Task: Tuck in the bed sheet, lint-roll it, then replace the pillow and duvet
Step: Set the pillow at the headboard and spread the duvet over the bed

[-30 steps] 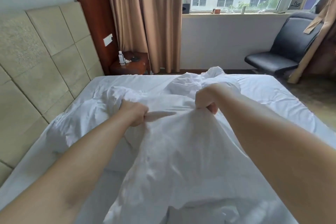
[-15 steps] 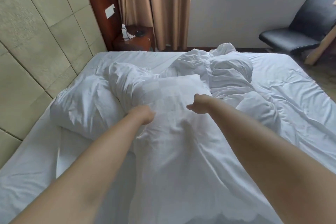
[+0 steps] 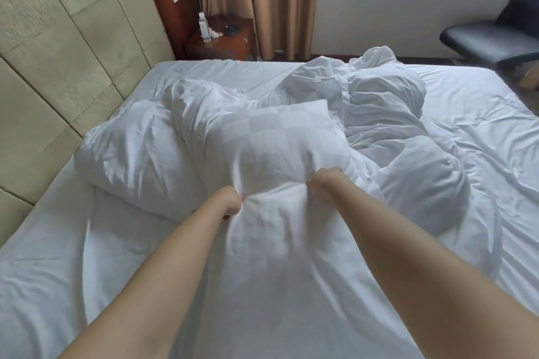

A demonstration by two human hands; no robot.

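Duvet, white and crumpled (image 3: 291, 256), runs from bottom centre of frame up to mid-frame, long axis pointing away from the person. Left hand (image 3: 232, 202) and right hand (image 3: 325, 181) each pinch a bunched fold, side by side, fingers curled into cloth; right sits slightly farther up-frame. White checked pillow (image 3: 277, 131) lies just beyond both grips, touching the duvet. White bed sheet (image 3: 481, 131) shows bare at right. No containers except a clear plastic bottle (image 3: 204, 27), upper left; contents unreadable.

soft daylight | faint shadows | slight motion blur | wide-angle bending at edges
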